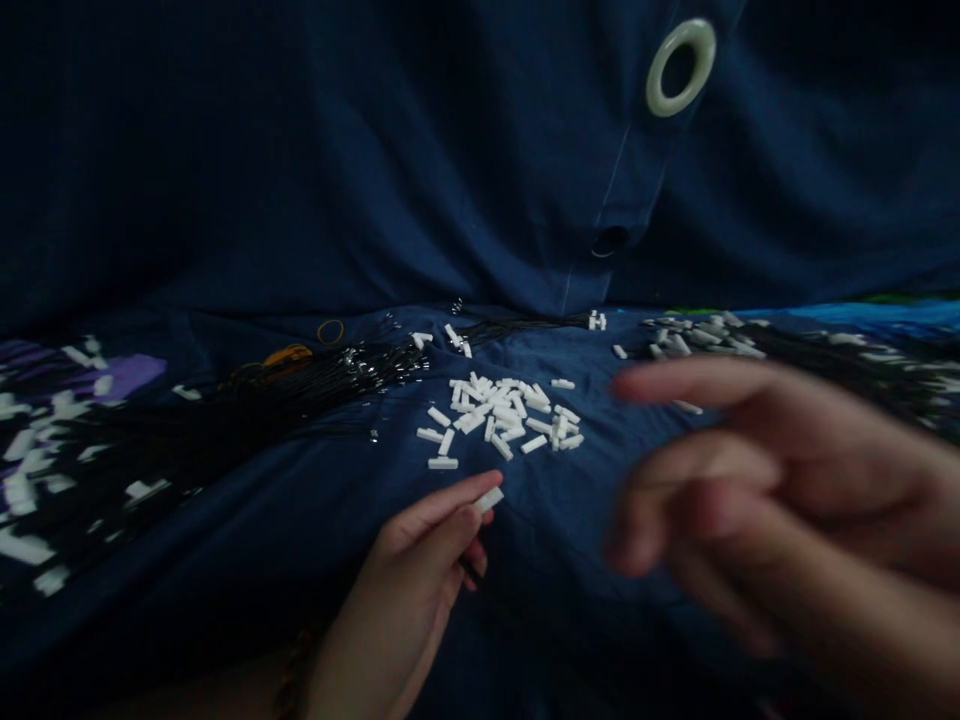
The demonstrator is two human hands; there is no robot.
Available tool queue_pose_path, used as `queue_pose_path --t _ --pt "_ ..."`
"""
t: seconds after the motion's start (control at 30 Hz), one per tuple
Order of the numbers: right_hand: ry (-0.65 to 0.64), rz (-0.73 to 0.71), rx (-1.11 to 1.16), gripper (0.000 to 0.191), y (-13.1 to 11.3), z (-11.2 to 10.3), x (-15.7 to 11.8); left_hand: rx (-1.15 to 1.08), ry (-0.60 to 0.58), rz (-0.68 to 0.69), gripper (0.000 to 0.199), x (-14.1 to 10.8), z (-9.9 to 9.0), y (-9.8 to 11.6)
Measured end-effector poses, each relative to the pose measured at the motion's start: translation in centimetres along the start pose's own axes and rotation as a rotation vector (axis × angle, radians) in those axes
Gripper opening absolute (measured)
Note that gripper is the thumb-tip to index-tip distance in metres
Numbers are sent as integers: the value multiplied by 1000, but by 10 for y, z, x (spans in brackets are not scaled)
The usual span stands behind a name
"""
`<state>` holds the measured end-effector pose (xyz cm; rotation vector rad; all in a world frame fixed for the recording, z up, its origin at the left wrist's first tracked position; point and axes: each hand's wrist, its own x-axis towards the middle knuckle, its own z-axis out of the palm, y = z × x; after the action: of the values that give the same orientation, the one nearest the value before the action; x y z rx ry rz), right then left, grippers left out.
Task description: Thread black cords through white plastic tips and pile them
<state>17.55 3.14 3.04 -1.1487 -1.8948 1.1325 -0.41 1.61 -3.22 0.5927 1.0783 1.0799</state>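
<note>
My left hand (pixel 420 560) pinches a small white plastic connector housing (pixel 490 499) between thumb and fingers. Just beyond it, a loose pile of similar white housings (pixel 499 400) lies on the dark blue cloth (pixel 360 520). My right hand (pixel 765 480), raised at the right and somewhat blurred, has its index finger stretched out and its thumb apart. Nothing shows between those fingers. Left of the pile lies a bundle of thin black wires (pixel 322 385) with shiny metal ends.
More black wires with white connectors (pixel 26 490) spread at the far left, beside a purple patch (pixel 135 378). Another heap of white connectors (pixel 705 335) lies behind my right hand. Blue fabric with a pale ring (pixel 658 85) rises at the back. A yellow rubber band (pixel 330 331) lies near the wires.
</note>
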Motion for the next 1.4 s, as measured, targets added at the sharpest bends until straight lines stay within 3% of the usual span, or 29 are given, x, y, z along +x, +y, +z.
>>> queue_pose_path --t 0.1,0.17,0.33,0.93,1.23,1.4 --pt "-213 99 119 13 3 21 5 -36 13 -16 26 1 0 0" --pt "-247 179 101 17 13 31 9 -69 32 -26 25 0 0 1" --pt "-230 192 26 20 30 34 14 -122 41 -29 24 0 1 2" --pt "-201 177 -128 27 30 35 13 -127 8 -8 20 -2 0 1" --pt "-189 177 -143 30 27 38 11 227 5 102 22 0 -8 -5" --pt "-163 92 -169 25 26 39 11 280 -34 101 23 0 -12 -5"
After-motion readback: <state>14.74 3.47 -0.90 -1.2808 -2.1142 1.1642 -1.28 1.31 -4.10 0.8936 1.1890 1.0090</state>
